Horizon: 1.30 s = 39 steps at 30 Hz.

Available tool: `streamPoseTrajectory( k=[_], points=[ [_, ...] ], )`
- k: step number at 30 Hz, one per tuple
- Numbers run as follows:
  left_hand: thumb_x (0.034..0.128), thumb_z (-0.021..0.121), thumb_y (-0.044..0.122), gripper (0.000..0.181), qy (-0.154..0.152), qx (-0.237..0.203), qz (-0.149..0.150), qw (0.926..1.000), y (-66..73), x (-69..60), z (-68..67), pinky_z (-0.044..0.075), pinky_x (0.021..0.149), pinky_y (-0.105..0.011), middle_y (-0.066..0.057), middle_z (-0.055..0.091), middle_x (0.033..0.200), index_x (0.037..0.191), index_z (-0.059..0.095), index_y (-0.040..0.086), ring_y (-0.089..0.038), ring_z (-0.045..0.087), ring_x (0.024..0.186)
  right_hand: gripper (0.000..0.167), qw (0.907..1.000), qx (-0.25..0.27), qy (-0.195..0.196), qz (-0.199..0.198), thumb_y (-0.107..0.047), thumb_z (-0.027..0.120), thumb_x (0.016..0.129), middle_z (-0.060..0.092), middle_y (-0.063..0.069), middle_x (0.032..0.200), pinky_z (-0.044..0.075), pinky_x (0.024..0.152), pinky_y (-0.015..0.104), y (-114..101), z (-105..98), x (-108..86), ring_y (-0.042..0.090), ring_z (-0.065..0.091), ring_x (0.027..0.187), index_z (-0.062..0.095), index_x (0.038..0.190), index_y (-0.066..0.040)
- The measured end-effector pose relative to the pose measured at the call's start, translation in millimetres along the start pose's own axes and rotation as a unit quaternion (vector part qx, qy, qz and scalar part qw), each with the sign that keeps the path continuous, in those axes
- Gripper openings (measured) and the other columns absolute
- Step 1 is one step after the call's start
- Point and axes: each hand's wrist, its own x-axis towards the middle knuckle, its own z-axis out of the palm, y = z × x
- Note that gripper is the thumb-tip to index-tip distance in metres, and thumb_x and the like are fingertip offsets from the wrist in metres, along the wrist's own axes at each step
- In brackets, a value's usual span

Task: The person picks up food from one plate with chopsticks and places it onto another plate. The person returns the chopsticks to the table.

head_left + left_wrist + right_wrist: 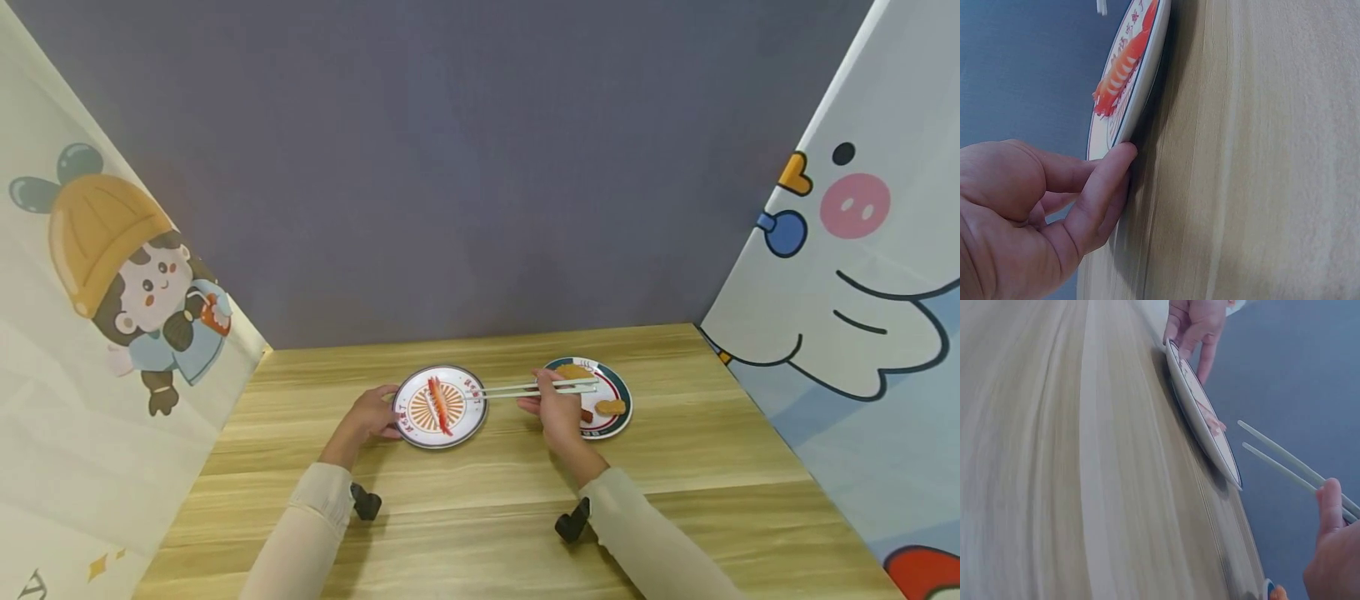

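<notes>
My left hand [372, 412] pinches the left rim of a white plate [467, 421] with a dark edge, red lettering and an orange sunburst pattern. A red-orange toy shrimp [438, 406] lies across this plate, seen closer in the left wrist view as a striped shrimp [1124, 70]. My right hand [558, 410] holds a pair of pale chopsticks [510, 391]. Their tips point left, over the plate's right edge in the head view; the right wrist view shows the chopsticks [1279, 456] slightly parted with nothing between them.
Behind my right hand stands a second plate [626, 402] with a green and red rim. It carries a yellow-orange food piece [573, 372], a tan piece [611, 407] and a brown-red piece [587, 415]. A grey panel [480, 183] borders the wooden table [465, 517] at the back.
</notes>
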Motion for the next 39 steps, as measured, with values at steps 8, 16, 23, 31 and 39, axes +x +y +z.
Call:
streamPoseTrajectory(
  k=[8,16,23,31,39],
  points=[
    [0.0922,0.055,-0.012,0.068,-0.001,0.006,-0.002,1.0000,-0.4,1.0,-0.8,0.069,0.068,-0.035,-0.036,0.051,0.138,0.155,0.038,0.006,-0.022,0.069,0.078,0.033,0.9997,-0.023,0.000,0.002,-0.018,0.054,0.105,0.069,0.014,0.097,0.067,0.057,0.028,8,16,-5.8,0.014,0.071,0.054,0.065,0.124,0.006],
    [0.0909,0.056,-0.013,0.069,0.004,0.009,-0.005,0.9999,0.7,-1.4,-0.4,0.069,0.067,-0.034,-0.035,0.053,0.135,0.155,0.040,0.007,-0.021,0.069,0.075,0.034,1.0000,-0.006,-0.006,-0.004,-0.017,0.054,0.105,0.070,0.021,0.096,0.066,0.054,0.030,15,26,-8.2,0.014,0.071,0.052,0.064,0.124,0.008],
    [0.0921,0.056,-0.012,0.068,0.004,0.017,-0.006,0.9998,1.5,-2.5,-0.4,0.069,0.066,-0.033,-0.034,0.053,0.137,0.155,0.039,0.008,-0.021,0.069,0.078,0.031,0.9997,-0.020,-0.011,-0.006,-0.016,0.053,0.105,0.066,0.034,0.104,0.067,0.056,0.033,20,33,-12.1,0.017,0.071,0.054,0.066,0.122,0.006],
    [0.0931,0.056,-0.010,0.068,0.002,0.010,-0.007,0.9999,1.4,-1.6,-0.7,0.069,0.067,-0.032,-0.035,0.050,0.141,0.156,0.039,0.010,-0.022,0.069,0.079,0.035,0.9983,-0.058,-0.008,-0.004,-0.016,0.055,0.102,0.069,0.032,0.092,0.067,0.066,0.052,33,34,-10.9,0.037,0.075,0.066,0.061,0.116,0.016],
    [0.0931,0.056,-0.010,0.068,0.003,0.007,-0.006,1.0000,1.1,-3.5,-0.9,0.069,0.066,-0.033,-0.035,0.051,0.140,0.156,0.039,0.009,-0.021,0.068,0.077,0.035,0.9983,-0.058,-0.002,-0.007,-0.016,0.051,0.103,0.067,0.042,0.096,0.067,0.059,0.042,33,40,-12.1,0.015,0.071,0.053,0.060,0.117,0.015]
  ],
)
